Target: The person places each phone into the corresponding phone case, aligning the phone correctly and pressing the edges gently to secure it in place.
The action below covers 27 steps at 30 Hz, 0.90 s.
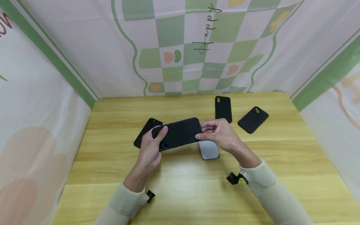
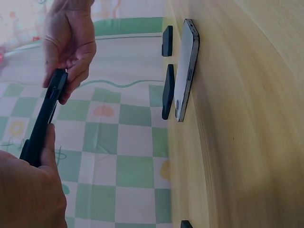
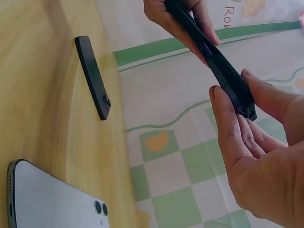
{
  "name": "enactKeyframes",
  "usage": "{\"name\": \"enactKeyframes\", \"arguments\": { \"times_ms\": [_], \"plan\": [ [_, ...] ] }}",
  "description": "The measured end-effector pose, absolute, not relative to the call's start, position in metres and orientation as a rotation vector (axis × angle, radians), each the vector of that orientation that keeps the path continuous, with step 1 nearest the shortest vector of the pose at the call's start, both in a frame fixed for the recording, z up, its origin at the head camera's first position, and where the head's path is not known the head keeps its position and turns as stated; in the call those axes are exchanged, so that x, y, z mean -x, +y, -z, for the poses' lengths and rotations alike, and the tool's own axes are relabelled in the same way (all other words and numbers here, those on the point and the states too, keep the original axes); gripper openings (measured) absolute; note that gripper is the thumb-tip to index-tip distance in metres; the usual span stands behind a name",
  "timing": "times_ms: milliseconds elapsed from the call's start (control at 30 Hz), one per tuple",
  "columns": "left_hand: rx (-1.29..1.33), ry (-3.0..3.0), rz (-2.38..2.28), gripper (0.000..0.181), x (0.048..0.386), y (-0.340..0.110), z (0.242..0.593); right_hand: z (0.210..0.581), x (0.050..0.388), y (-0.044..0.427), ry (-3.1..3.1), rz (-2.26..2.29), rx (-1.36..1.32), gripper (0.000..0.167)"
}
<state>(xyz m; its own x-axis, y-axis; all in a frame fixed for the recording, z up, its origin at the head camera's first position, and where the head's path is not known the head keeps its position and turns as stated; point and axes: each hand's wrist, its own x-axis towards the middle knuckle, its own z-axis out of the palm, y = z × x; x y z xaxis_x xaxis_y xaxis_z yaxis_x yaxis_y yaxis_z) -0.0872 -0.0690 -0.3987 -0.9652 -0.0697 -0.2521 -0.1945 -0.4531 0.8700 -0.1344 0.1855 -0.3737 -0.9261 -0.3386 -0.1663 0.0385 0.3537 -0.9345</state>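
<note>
A black phone case (image 1: 180, 132) is held level above the table, its camera rings at the lower left; whether a phone sits inside I cannot tell. My left hand (image 1: 150, 147) grips its left end, thumb lying across the upper face. At the opposite end, my right hand (image 1: 220, 132) pinches the edge between thumb and fingers. The right wrist view gives the case (image 3: 216, 61) edge-on, with small cutouts along its rim. Partly under the right hand in the head view, a silver-white phone (image 1: 209, 150) lies on the table; two lenses show in the right wrist view.
Another black phone case (image 1: 143, 134) lies behind the left hand, partly covered. Two more black cases, one upright (image 1: 223, 109) at the back and one slanted (image 1: 253, 120) to its right, rest on the wooden table (image 1: 112, 175). Printed cloth (image 1: 112, 62) hangs around the table.
</note>
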Motion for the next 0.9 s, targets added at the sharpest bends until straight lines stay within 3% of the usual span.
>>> {"name": "enactKeyframes", "arguments": {
  "times_ms": [633,900],
  "plan": [
    [0.43,1.564,-2.58,0.014,0.089,-0.07,0.398,0.377,0.131,0.182,2.201,1.72,0.196,0.036],
    [0.459,1.555,-2.574,0.018,0.089,-0.07,0.395,0.386,0.126,0.175,1.98,1.956,0.149,0.018]
  ]
}}
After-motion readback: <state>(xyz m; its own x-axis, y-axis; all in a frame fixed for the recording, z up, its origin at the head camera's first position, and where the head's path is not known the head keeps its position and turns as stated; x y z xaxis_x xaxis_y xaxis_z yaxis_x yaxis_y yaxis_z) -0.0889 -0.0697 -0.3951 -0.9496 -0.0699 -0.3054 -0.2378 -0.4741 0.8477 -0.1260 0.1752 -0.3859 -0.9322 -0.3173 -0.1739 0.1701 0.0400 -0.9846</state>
